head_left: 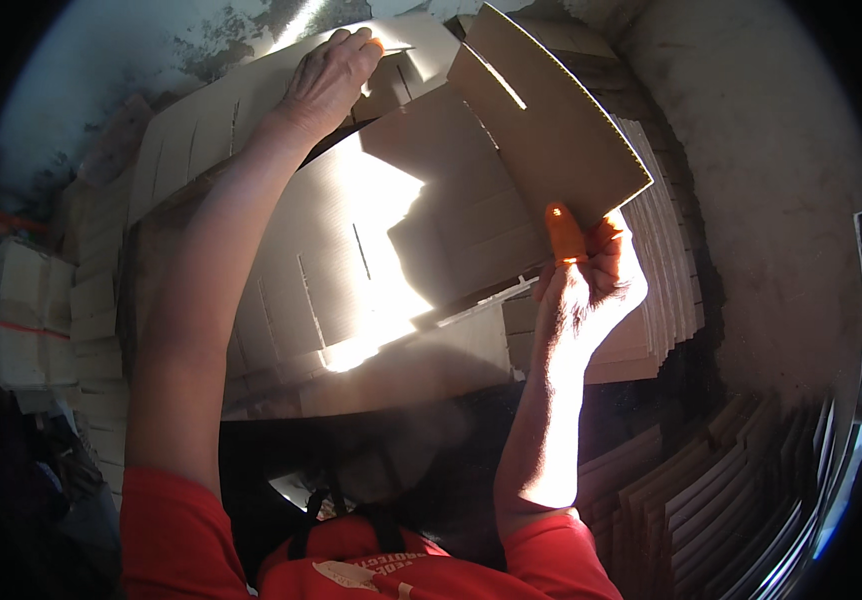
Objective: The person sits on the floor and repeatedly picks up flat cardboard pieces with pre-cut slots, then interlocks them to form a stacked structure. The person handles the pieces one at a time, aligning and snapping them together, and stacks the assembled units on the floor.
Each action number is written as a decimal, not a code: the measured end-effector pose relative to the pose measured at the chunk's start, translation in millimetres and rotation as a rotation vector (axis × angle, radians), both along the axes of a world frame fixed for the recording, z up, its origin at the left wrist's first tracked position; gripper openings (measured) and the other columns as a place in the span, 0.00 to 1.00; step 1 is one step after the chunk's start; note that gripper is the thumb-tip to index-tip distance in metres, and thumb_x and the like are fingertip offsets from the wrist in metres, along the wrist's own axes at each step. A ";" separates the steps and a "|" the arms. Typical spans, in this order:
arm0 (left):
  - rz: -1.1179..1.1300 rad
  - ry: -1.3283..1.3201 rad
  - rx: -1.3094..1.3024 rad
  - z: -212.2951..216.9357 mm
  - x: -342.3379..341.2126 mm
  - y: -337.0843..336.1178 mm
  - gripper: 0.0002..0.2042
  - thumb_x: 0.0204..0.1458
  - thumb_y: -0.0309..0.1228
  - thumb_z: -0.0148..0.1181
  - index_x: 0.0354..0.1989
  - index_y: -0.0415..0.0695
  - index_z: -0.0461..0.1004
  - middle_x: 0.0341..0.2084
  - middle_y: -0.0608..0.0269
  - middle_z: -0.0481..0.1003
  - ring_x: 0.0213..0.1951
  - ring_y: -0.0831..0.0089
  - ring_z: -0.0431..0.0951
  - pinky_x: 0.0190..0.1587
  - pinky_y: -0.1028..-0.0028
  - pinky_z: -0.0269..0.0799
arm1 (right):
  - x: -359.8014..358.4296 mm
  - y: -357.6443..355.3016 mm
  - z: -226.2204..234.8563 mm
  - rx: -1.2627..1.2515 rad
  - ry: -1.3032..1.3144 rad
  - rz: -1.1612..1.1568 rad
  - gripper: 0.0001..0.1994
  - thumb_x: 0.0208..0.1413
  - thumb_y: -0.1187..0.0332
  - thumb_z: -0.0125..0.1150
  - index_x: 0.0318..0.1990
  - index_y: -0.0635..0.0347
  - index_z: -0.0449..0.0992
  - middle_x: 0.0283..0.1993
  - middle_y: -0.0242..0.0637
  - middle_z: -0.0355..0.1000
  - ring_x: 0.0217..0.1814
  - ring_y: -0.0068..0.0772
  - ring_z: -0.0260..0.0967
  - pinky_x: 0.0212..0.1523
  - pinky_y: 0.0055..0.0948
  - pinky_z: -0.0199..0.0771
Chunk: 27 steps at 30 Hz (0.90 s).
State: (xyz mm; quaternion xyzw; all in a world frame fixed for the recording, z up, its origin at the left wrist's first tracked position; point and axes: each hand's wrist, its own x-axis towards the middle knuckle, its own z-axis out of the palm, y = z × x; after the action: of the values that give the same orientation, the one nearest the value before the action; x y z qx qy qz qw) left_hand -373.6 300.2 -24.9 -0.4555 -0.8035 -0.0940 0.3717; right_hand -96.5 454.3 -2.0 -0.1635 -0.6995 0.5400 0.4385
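My right hand [596, 268], an orange rubber cover on its thumb, is closed on the lower edge of a brown slotted cardboard sheet [566, 120]. That sheet stands up tilted, its cut edge facing right. Farther away and to the left, my left hand [333, 75] has its fingers bent together at a slotted cardboard piece [429, 50]. An orange cover shows on one of its fingertips, and what lies under the fingers is partly hidden. Between my arms lies a broad cardboard sheet [301, 270] with several slits, partly in bright sunlight.
Stacked cardboard sheets [656, 260] stand just right of my right hand. More upright cardboard pieces [721, 500] are at the lower right. Another stack [36, 315] sits at the far left. A bare wall [761, 170] rises on the right.
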 end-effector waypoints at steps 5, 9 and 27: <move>0.021 0.197 -0.011 13.3 3.8 6.5 0.05 0.52 0.23 0.56 0.37 0.38 0.73 0.29 0.61 0.72 0.34 0.67 0.73 0.36 0.68 0.77 | 4.3 -6.3 5.2 -0.092 -0.034 -0.004 0.03 0.54 0.80 0.63 0.36 0.66 0.78 0.27 0.29 0.74 0.28 0.13 0.63 0.32 0.14 0.63; -0.019 0.144 0.011 23.0 22.8 11.5 0.16 0.44 0.16 0.58 0.43 0.37 0.73 0.35 0.58 0.74 0.37 0.62 0.74 0.37 0.66 0.76 | 3.7 -1.7 -9.8 0.074 0.011 0.010 0.08 0.55 0.82 0.59 0.41 0.63 0.78 0.23 0.27 0.70 0.17 0.11 0.60 0.17 0.14 0.56; -0.346 0.122 0.013 69.9 162.3 11.5 0.06 0.36 0.26 0.58 0.24 0.39 0.73 0.25 0.59 0.70 0.29 0.68 0.71 0.29 0.71 0.73 | 1.2 -20.1 -0.2 0.404 -0.047 -0.037 0.34 0.56 0.86 0.55 0.70 0.56 0.55 0.66 0.42 0.65 0.54 0.22 0.71 0.45 0.21 0.75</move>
State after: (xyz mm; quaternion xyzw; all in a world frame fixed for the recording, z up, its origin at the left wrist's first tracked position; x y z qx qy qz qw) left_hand -211.3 311.7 45.0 -0.5892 -0.6886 -0.1341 0.4009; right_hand -95.4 434.3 -2.2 -0.0976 -0.8005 0.3766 0.4558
